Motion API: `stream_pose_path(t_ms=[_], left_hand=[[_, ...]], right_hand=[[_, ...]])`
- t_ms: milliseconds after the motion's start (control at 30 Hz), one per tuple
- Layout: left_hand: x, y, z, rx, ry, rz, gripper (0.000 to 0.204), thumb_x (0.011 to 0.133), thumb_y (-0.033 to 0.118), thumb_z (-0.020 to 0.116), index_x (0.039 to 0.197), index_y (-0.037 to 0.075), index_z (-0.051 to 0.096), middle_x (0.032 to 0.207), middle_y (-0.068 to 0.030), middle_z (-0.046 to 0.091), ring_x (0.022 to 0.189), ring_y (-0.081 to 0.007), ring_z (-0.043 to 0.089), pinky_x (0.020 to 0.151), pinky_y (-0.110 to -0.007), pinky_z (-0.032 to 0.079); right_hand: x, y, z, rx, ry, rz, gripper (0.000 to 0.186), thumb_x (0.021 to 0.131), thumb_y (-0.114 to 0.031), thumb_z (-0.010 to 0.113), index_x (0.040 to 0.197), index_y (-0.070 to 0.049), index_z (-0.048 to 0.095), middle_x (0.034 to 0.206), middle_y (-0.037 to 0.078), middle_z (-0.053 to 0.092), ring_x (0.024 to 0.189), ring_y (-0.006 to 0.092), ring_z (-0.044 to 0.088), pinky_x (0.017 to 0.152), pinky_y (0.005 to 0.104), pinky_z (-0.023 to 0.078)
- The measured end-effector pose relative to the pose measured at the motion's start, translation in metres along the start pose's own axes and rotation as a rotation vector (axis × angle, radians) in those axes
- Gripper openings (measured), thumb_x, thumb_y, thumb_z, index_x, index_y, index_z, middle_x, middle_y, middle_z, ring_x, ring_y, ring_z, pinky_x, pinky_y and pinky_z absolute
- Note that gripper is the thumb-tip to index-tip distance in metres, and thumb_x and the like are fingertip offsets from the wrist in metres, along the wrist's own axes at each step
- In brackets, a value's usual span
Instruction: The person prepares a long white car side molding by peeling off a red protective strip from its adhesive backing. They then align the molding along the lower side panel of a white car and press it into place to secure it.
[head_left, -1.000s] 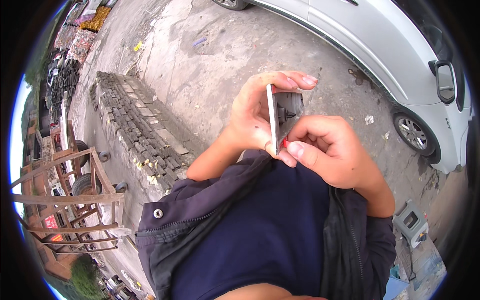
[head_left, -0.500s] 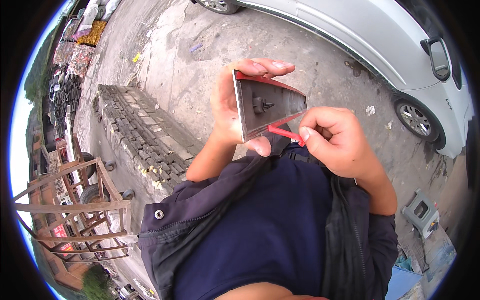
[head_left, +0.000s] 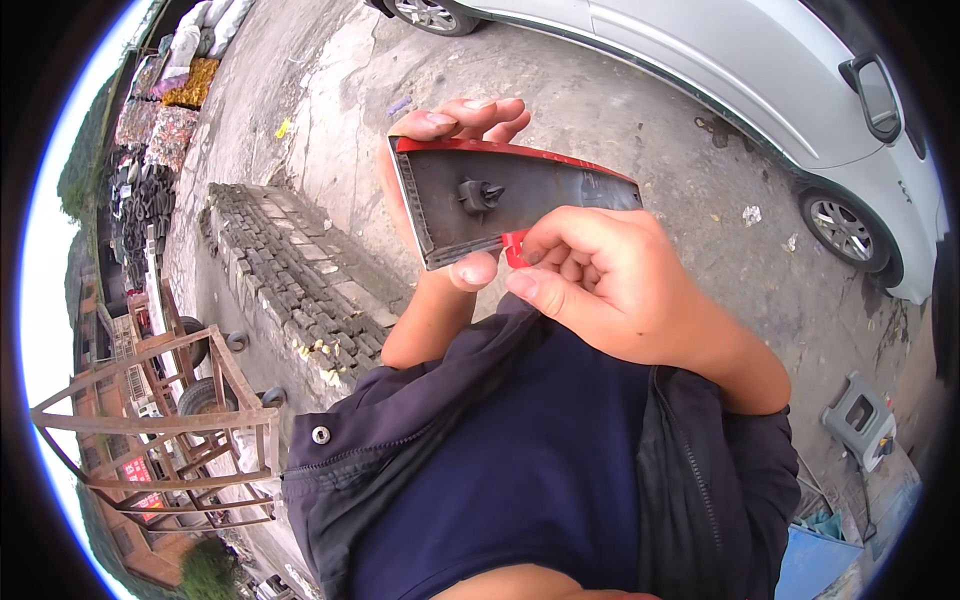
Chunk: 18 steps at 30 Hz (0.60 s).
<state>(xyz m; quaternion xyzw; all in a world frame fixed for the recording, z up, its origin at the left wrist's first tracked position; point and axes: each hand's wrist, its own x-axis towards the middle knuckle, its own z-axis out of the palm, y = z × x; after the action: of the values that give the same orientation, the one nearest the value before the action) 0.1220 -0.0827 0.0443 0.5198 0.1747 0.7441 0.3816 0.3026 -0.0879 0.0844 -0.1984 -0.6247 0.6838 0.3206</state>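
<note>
A dark grey, tapered plastic trim piece (head_left: 500, 185) is held up in front of my chest, its inner side with a small clip post facing me. My left hand (head_left: 402, 190) grips its wide end, with the thumb at the lower edge and the fingers over the upper edge. Red backing tape runs along the upper edge. At the lower edge, my right hand (head_left: 620, 285) pinches a loose end of the red tape strip (head_left: 514, 248) between thumb and forefinger. Part of the lower edge and the narrow tip's underside are hidden behind my right hand.
A silver car (head_left: 720, 80) stands on the concrete ground at the upper right. To the left are a low stack of grey bricks (head_left: 290, 265) and a rusty metal frame (head_left: 160, 425) near tyres. A grey plastic stool (head_left: 860, 420) sits at the lower right.
The trim piece has shifted left and turned more level. My right hand has moved left along its lower edge, and less of the red tape strip shows hanging loose.
</note>
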Motion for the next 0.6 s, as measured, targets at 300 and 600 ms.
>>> stream_pose_path(t_ms=[300, 600], left_hand=[[-0.001, 0.013, -0.005, 0.126, 0.066, -0.084, 0.100, 0.061, 0.054, 0.090, 0.135, 0.011, 0.037, 0.137, -0.0120, 0.047, 0.128, -0.0330, 0.050, 0.109, -0.054, 0.040], [0.029, 0.068, -0.074, 0.041, 0.342, 0.038, 0.074, 0.078, 0.068, 0.069, 0.124, 0.011, 0.059, 0.133, -0.0061, 0.059, 0.126, -0.0254, 0.053, 0.110, -0.063, 0.030]], right_hand=[[0.000, 0.019, -0.005, -0.060, 0.086, -0.084, 0.013, 0.094, -0.005, 0.060, 0.086, 0.004, 0.063, 0.070, 0.001, 0.059, 0.060, 0.0033, 0.051, 0.051, 0.0212, 0.038], [-0.033, 0.076, -0.071, 0.160, 0.408, 0.187, 0.019, 0.099, -0.013, 0.055, 0.083, -0.004, 0.056, 0.064, -0.004, 0.048, 0.052, 0.0022, 0.037, 0.046, 0.0207, 0.029]])
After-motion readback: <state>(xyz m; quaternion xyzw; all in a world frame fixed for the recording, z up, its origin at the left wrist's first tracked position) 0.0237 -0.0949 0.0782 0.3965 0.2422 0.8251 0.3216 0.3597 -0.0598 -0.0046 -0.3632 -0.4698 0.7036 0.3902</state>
